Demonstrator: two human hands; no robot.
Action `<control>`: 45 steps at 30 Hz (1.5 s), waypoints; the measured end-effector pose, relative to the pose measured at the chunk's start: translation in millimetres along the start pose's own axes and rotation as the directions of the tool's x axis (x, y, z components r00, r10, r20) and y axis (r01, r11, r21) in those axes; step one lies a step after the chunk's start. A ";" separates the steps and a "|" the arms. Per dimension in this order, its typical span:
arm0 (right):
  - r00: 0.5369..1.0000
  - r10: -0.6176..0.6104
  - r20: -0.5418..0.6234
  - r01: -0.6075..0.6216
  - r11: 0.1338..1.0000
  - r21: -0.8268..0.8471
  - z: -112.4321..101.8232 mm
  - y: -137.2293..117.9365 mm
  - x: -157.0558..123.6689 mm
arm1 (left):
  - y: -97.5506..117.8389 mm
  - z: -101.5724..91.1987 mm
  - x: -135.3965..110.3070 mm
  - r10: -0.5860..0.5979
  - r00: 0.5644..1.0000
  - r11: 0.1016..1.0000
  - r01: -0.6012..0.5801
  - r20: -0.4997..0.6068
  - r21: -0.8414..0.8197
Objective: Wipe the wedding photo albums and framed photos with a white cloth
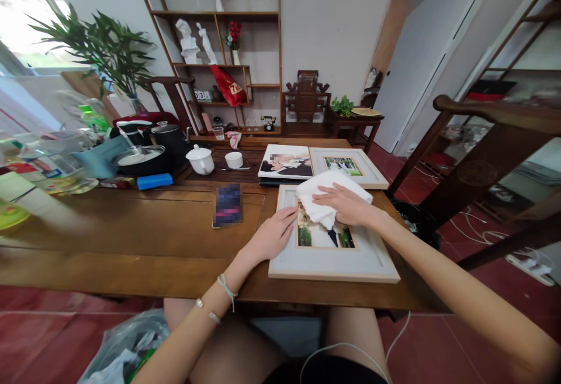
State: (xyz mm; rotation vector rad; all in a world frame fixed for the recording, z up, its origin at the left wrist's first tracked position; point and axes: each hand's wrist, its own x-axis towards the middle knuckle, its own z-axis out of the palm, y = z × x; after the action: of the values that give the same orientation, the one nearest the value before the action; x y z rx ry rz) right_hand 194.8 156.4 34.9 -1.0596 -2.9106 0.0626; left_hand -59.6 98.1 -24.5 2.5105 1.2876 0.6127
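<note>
In front of me a picture frame (333, 266) with a pale wooden edge and a wide white mat lies flat on the wooden table. Its photo is partly hidden by a bunched white cloth (315, 188). My right hand (344, 201) is on the cloth, holding it against the upper part of the photo with fingers extended. Along the frame's left border rests my left hand (276, 233), its fingers stretched out and lying flat, holding nothing. Just beyond are a second white-matted frame (372, 173) and a photo album (287, 162) with a picture on its cover.
A phone-like dark item (228, 205) lies left of the frame. Farther left stand a lidded white cup (200, 160), a small white bowl (234, 159), a blue box (155, 181) and a black kettle (169, 141). A wooden chair (473, 162) stands right of the table.
</note>
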 end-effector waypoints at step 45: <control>0.978 0.209 -0.009 -0.208 0.976 0.060 15.1 -93.5 -57.9 | 2.4 0.2 0.4 -0.006 1.000 1.000 0.006 -0.027 -0.014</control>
State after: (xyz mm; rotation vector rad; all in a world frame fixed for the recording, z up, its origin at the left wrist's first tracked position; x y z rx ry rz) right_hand 178.4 47.3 23.2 -1.3449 -2.7541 0.1457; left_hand -57.6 97.1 -23.6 2.4948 1.2956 0.6546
